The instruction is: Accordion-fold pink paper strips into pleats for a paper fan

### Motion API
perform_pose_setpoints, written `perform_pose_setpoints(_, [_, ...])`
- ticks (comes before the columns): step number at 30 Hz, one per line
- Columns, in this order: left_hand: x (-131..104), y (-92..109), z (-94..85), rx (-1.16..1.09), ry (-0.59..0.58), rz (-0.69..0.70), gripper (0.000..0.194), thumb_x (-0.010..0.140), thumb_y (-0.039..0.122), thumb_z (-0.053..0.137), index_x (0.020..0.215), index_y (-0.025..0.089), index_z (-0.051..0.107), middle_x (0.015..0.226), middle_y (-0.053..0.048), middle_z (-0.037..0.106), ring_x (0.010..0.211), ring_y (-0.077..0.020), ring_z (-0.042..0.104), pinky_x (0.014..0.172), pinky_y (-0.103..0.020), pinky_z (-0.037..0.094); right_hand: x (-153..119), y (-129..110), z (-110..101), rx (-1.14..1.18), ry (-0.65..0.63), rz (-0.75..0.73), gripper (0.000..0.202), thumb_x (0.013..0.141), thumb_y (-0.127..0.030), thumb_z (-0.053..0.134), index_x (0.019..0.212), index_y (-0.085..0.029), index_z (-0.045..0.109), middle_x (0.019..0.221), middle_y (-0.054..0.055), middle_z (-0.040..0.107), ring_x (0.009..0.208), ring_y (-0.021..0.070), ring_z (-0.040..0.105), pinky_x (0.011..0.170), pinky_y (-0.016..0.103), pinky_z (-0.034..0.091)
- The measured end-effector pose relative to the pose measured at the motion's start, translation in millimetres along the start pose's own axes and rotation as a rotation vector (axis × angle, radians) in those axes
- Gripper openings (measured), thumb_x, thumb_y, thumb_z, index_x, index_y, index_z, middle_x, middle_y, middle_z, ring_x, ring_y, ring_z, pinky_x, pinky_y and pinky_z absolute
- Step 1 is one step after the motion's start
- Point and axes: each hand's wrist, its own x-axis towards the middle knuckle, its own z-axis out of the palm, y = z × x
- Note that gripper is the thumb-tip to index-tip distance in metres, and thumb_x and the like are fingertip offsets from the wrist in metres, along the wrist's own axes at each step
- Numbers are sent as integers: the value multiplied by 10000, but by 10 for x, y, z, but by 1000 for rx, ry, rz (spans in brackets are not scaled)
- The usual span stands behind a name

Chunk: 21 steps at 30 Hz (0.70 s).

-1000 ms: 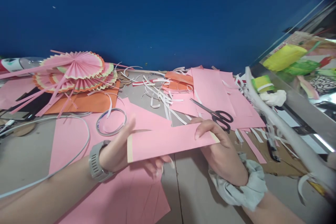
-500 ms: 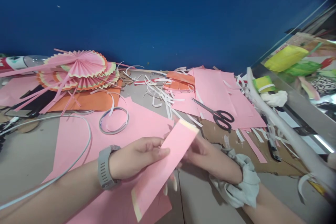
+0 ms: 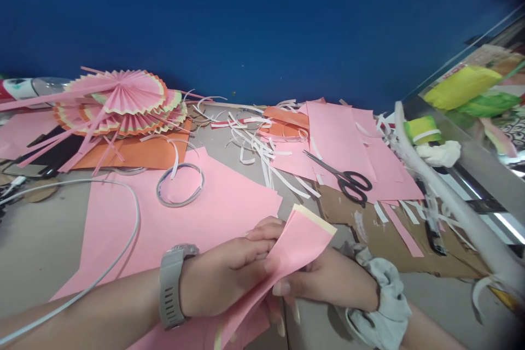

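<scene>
Between my two hands is a folded strip of pink paper with pale yellow edging at both ends, bent along its length. My left hand, below a grey watch, grips it from the left, with its thumb on the near face. My right hand, with a pale green scrunchie at the wrist, holds it from the right and behind. Its thumb presses the lower side, and its other fingers are partly hidden. Under the hands lies a large pink sheet, with a roll of tape on it.
Black scissors lie on pink sheets and cardboard at right. Pleated paper rosettes stand at back left. White paper strips litter the middle. A white cable crosses the left side. A box cutter rests at right.
The pink strip was fairly flat and is now bent lengthwise, its top opened into layers. My hands have moved slightly right and down, and the right thumb now shows at the front.
</scene>
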Motion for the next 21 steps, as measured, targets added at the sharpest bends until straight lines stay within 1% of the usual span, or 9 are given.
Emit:
perform_pose_setpoints(2, [4,25,-31,22,-11,53,347,919,323,347,916,147,646,983,-99,588,1011,-216,518,902,-327,407,-16,19,-37,-13,-82,-5,542,680,-249,704,1194,-299,542,1225,42,523,1157,236,465,1002,358,337])
perform_pose_setpoints(3, [3,39,-45,13,-21,64,326,919,311,353,944,151,636,1000,-98,580,1043,-216,494,911,-323,395,-28,36,-66,4,-122,-9,615,672,-274,715,1244,-297,491,1291,46,472,1203,242,420,1019,373,310])
perform_pose_setpoints(6, [-14,76,-66,-40,-4,-14,317,914,347,358,951,156,609,951,-78,576,925,-181,523,802,-282,435,-60,83,-153,112,-175,-13,748,673,-438,694,1328,-275,371,1376,70,384,1267,251,337,1039,418,249])
perform_pose_setpoints(8, [-25,91,-59,-20,38,-99,349,913,382,342,865,148,597,827,-50,574,787,-151,527,711,-254,440,-63,85,-187,140,-193,-14,700,722,-500,620,1331,-265,366,1379,78,383,1276,241,322,1043,413,234])
perform_pose_setpoints(10, [-26,98,-40,49,78,-152,369,911,386,337,765,142,574,734,-25,549,712,-135,508,669,-240,426,-52,61,-193,113,-197,-24,632,767,-495,573,1320,-252,386,1361,82,407,1272,233,329,1042,403,237])
perform_pose_setpoints(12, [-16,93,-15,116,116,-125,365,912,363,340,710,145,551,751,-21,546,733,-137,503,685,-238,415,-36,28,-176,61,-183,-41,569,798,-475,544,1299,-233,421,1346,86,424,1272,230,325,1046,400,233])
perform_pose_setpoints(15, [0,56,20,150,170,-5,347,915,330,341,707,153,556,854,-30,574,842,-156,510,781,-255,397,-24,4,-126,44,-125,-71,472,843,-440,494,1263,-227,466,1303,81,469,1253,216,352,1047,386,242])
perform_pose_setpoints(17, [-1,16,36,137,192,24,348,912,339,346,721,165,580,796,-32,594,838,-171,529,787,-269,402,-27,12,-91,55,-69,-60,398,867,-401,471,1229,-238,498,1270,70,497,1227,204,389,1035,369,270])
perform_pose_setpoints(21, [-40,-33,53,90,203,-11,387,910,389,321,746,189,608,593,-16,564,649,-165,549,653,-267,425,-43,41,-52,70,21,-7,302,889,-336,456,1170,-269,543,1230,36,534,1189,179,431,1008,333,317])
